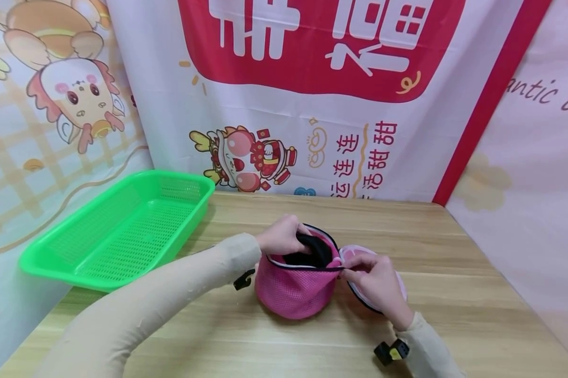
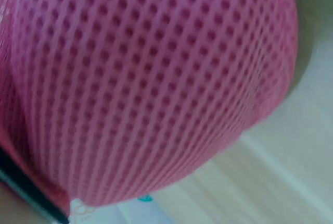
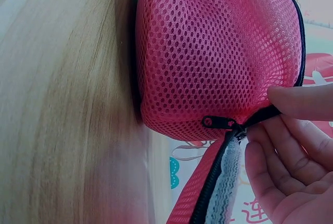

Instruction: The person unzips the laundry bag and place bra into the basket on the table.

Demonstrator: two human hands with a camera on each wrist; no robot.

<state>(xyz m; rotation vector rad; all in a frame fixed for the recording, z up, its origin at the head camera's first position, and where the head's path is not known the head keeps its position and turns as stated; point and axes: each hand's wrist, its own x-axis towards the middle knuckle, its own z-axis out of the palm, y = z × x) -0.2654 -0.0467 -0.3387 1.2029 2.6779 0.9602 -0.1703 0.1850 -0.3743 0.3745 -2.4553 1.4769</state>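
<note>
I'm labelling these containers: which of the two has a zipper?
The pink mesh bag, pinched by the right hand: a black zipper edges its opening. The green basket has a plain rim.

Bright light reaches the far edge of my pale wood-grain worktop; my left-wrist view (dimmer) blurs the rounded pink mesh bag.

The head view looks forward and down across the desk. The left wrist view faces the bag very closely; the right, near and turned sideways, shares bag and right fingers with the head view.
</note>
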